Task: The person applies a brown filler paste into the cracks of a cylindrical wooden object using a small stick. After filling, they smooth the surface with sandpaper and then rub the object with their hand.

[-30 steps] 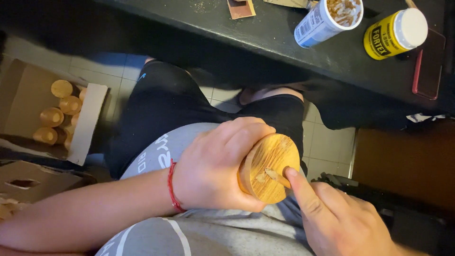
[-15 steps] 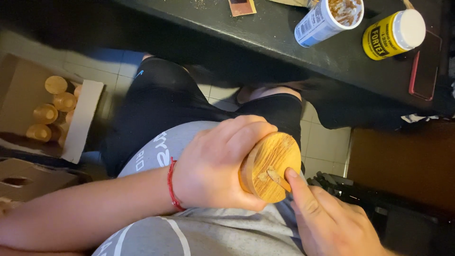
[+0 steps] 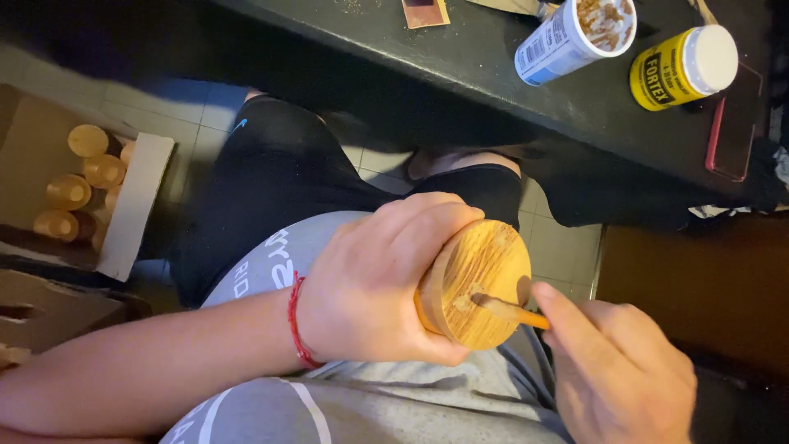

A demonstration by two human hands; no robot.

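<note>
My left hand (image 3: 374,279) is wrapped around a round wooden piece (image 3: 477,279), its flat grained end face turned up toward the camera over my lap. A red string bracelet (image 3: 297,325) circles that wrist. My right hand (image 3: 620,370) pinches a thin wooden stick (image 3: 509,308) whose tip touches the middle of the end face. What the stick carries on its tip is too small to tell.
A dark table (image 3: 493,74) runs along the top with an open white-and-blue can (image 3: 575,37), a yellow jar with a white lid (image 3: 682,66) and a phone (image 3: 735,123). At left, a cardboard box (image 3: 49,156) on the tiled floor holds several similar wooden pieces (image 3: 82,177).
My right hand has drawn back to the right, and the stick now shows between the fingers and the wood. The left hand keeps its hold on the wooden piece.
</note>
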